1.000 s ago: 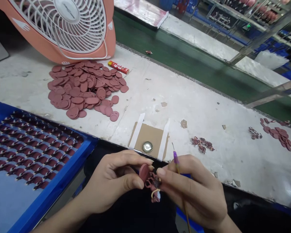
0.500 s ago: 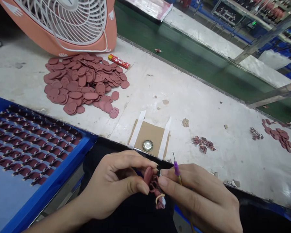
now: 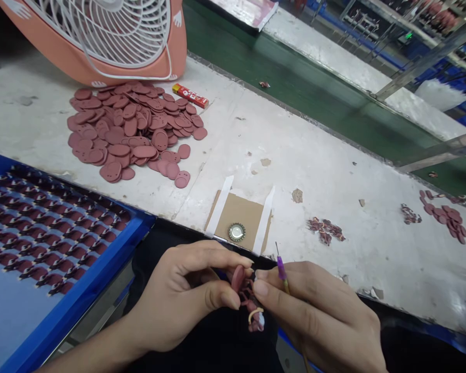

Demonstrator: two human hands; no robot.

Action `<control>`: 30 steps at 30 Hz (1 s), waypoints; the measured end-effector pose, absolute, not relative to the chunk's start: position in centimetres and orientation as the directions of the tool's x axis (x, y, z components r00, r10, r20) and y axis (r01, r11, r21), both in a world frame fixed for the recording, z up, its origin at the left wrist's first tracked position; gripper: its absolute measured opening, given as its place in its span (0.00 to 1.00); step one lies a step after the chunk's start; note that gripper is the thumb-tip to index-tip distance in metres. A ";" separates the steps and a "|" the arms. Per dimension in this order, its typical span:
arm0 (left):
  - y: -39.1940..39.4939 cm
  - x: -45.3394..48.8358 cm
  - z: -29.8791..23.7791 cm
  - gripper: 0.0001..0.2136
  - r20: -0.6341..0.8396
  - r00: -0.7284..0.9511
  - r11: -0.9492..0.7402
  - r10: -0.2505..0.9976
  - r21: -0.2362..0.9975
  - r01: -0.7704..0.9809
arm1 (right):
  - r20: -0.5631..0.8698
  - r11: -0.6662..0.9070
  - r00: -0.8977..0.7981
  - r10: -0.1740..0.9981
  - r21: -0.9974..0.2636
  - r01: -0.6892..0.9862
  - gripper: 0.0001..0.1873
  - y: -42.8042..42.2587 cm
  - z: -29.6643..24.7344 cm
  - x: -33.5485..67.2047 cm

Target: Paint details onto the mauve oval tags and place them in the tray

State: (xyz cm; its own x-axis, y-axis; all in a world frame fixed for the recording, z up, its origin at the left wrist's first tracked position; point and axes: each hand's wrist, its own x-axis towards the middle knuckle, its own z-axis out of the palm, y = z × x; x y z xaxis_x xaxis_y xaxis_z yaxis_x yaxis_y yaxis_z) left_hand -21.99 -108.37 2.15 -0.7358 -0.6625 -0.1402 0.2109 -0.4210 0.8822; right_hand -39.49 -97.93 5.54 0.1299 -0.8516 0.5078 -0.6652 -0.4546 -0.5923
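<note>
My left hand (image 3: 202, 298) is closed, pinching a reddish-brown oval base (image 3: 238, 278) on edge between thumb and fingers. Against it is a small reddish-brown figurine (image 3: 250, 305) with a yellowish band and a white patch, its body hanging downward. My right hand (image 3: 314, 311) pinches the figurine from the other side between thumb and fingertip. A thin tool with a purple collar and a fine needle-like tip (image 3: 281, 268) rests between the right fingers, pointing up. Ahead of the hands, a bottle cap (image 3: 236, 232) lies on a cardboard piece (image 3: 243, 210) taped to the table.
A heap of oval bases (image 3: 128, 129) lies by an orange fan (image 3: 112, 41) and a red lighter (image 3: 190, 96). At left stands a blue tray (image 3: 140, 230) with rows of figurines. Small figurine parts (image 3: 326, 230) and more ovals (image 3: 446, 220) lie right. A green belt (image 3: 295, 93) runs behind.
Both hands keep nearly the same hold, with the base and figurine shifting only slightly. On the green belt, a small piece has moved to the right.
</note>
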 end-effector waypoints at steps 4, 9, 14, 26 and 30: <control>-108.4 -22.0 2.3 0.10 -0.130 -0.718 -0.388 -0.683 0.898 0.206 | 0.508 -0.469 0.149 -0.848 -0.592 -0.656 0.21 -98.0 5.5 -39.5; -108.3 -21.9 2.2 0.09 -0.143 -0.718 -0.403 -0.681 0.892 0.204 | 0.510 -0.486 0.172 -0.843 -0.584 -0.650 0.20 -98.1 5.4 -39.8; -108.2 -21.7 2.1 0.09 -0.144 -0.727 -0.412 -0.672 0.888 0.205 | 0.519 -0.539 0.246 -0.819 -0.546 -0.641 0.21 -98.2 5.4 -40.3; -108.2 -21.7 1.8 0.09 -0.128 -0.714 -0.382 -0.689 0.901 0.207 | 0.529 -0.529 0.211 -0.822 -0.573 -0.626 0.20 -98.4 5.0 -40.0; -108.1 -21.6 1.8 0.09 -0.133 -0.721 -0.389 -0.680 0.899 0.200 | 0.551 -0.532 0.190 -0.812 -0.566 -0.630 0.20 -98.5 4.9 -39.9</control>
State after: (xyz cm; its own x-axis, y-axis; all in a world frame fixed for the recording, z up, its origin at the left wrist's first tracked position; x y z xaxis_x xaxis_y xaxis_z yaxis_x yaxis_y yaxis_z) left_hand -21.56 -108.15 1.76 -0.7207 -0.6803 -0.1335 0.2005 -0.3888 0.8992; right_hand -39.85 -98.54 4.92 0.1901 -0.8123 0.5514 -0.6300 -0.5317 -0.5661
